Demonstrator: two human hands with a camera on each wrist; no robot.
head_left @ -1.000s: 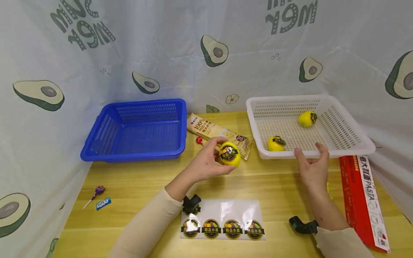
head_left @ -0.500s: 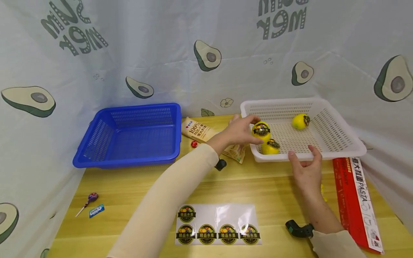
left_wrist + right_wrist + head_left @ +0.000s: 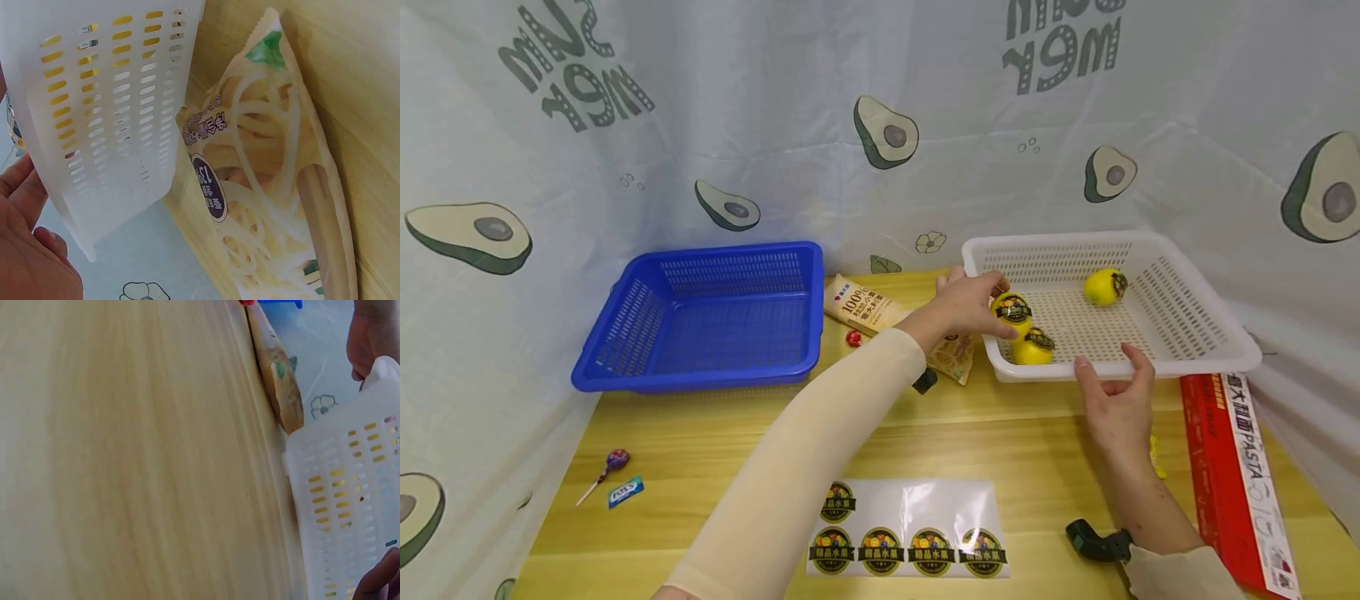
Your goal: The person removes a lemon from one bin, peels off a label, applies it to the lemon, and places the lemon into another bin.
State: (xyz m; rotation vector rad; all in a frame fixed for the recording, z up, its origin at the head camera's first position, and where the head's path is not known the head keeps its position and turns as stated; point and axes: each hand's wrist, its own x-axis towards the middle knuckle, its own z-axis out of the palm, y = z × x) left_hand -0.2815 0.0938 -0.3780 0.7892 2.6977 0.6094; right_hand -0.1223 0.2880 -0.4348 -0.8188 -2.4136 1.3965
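A yellow lemon (image 3: 1021, 327) with a round dark fruit sticker is held in my left hand (image 3: 966, 304), thumb and fingers on either side of it. It is inside the left end of the white basket (image 3: 1180, 367), right beside a second stickered lemon (image 3: 1033, 353). A third lemon (image 3: 1103, 287) lies further back in the basket. My right hand (image 3: 1116, 408) is at the basket's front rim, thumb and index finger spread apart with their tips at the edge. In the left wrist view, the basket's slotted wall (image 3: 119, 119) hides most of the lemons.
A blue basket (image 3: 737, 333) stands at the left. Between the baskets lie a pasta bag (image 3: 865, 304) and a red lollipop (image 3: 853, 338). A sticker sheet (image 3: 917, 508) lies in front, a purple lollipop (image 3: 617, 459) and small blue packet (image 3: 626, 492) left, a red pasta box (image 3: 1225, 475) right.
My left hand has carried the lemon from mid-table rightward into the white basket and lowered it slightly beside the front lemon. My right hand has stayed at the rim.
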